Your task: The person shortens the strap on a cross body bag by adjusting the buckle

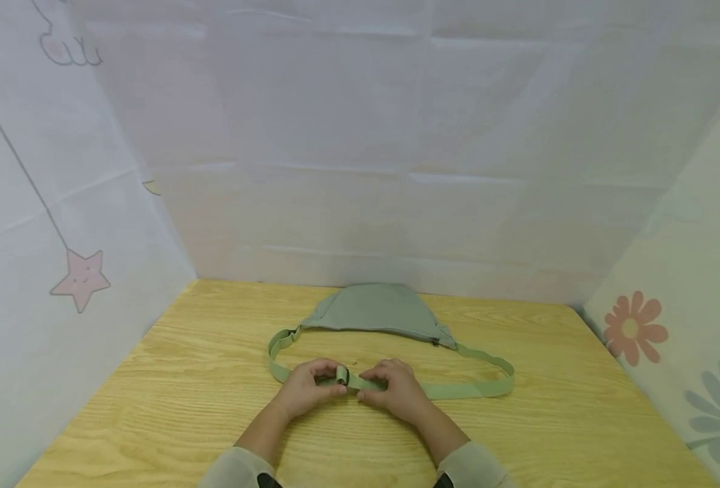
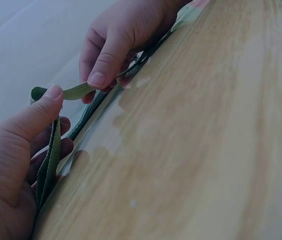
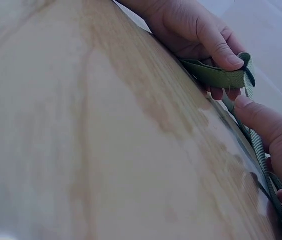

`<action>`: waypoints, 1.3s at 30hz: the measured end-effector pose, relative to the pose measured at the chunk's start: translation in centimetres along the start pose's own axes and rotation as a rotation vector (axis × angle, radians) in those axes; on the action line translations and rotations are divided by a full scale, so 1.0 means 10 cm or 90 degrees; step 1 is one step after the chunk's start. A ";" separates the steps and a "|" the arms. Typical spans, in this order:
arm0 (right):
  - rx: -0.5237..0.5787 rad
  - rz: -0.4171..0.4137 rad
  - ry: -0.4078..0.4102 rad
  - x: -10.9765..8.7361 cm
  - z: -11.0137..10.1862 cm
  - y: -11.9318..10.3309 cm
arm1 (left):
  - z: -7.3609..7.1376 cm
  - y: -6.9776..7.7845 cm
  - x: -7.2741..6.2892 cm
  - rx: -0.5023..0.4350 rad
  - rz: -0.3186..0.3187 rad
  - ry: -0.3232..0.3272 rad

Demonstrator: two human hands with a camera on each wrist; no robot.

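A grey-green waist bag (image 1: 372,309) lies at the back of the table, its green webbing strap (image 1: 472,390) looped toward me. My left hand (image 1: 303,392) pinches the strap beside a dark slider buckle (image 1: 346,377), where the webbing folds over into a small loop. Just right of the buckle, my right hand (image 1: 399,392) holds the strap between thumb and fingers. In the left wrist view, a short length of webbing (image 2: 77,91) spans the two hands. The right wrist view shows the folded webbing (image 3: 220,77) under the left thumb.
The wooden table (image 1: 171,407) has a light grain. White printed cloth (image 1: 360,135) hangs along its back and both sides. A zipper pull (image 1: 436,342) sits at the bag's right corner, and another strap adjuster (image 1: 295,333) at its left end.
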State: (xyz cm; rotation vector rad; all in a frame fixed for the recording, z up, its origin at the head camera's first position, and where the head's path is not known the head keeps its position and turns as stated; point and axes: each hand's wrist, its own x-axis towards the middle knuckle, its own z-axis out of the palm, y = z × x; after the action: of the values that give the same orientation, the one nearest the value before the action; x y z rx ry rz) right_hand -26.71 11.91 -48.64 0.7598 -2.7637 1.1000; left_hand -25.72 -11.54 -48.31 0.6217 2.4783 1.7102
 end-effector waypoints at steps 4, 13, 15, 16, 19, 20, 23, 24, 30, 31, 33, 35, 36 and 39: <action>0.052 0.037 0.005 0.01 -0.01 -0.02 | 0.00 0.01 0.00 -0.010 -0.006 0.002; 0.099 0.024 0.026 0.02 0.04 -0.06 | 0.00 0.02 0.00 -0.002 -0.005 -0.008; 0.102 0.016 0.028 0.03 0.06 -0.08 | 0.00 0.01 0.00 0.004 -0.003 -0.014; 0.104 0.010 0.028 0.03 0.07 -0.08 | 0.00 0.01 0.00 0.007 -0.003 -0.017; 0.107 -0.004 0.031 0.04 0.08 -0.10 | 0.00 0.01 0.00 0.011 -0.002 -0.020; 0.107 -0.005 0.032 0.04 0.09 -0.10 | 0.00 0.01 0.00 0.012 -0.002 -0.020; 0.094 -0.010 0.032 0.05 0.10 -0.10 | 0.00 0.02 0.00 0.006 -0.004 -0.020; 0.085 -0.012 0.031 0.04 0.10 -0.10 | 0.00 0.03 0.00 0.005 -0.006 -0.020; 0.004 -0.037 0.035 0.02 0.08 -0.10 | 0.00 0.02 0.00 -0.001 -0.008 -0.019; -0.012 -0.043 0.036 0.02 0.07 -0.10 | 0.00 0.02 0.00 0.000 -0.007 -0.018; -0.042 -0.051 0.038 0.01 0.06 -0.09 | 0.00 0.01 0.00 0.005 -0.006 -0.015; -0.066 -0.052 0.037 0.00 0.05 -0.07 | 0.00 0.00 0.01 0.009 -0.006 -0.013; -0.074 -0.048 0.036 0.00 0.04 -0.06 | 0.00 -0.01 0.01 0.012 -0.006 -0.012; -0.087 -0.042 0.034 -0.02 0.02 -0.03 | 0.00 -0.01 0.01 0.016 -0.006 -0.009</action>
State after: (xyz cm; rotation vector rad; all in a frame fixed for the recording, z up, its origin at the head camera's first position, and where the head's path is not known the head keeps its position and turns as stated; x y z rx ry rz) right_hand -26.38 11.69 -48.61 0.7875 -2.7147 0.8944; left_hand -25.89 -11.52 -48.40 0.6206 2.4934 1.6671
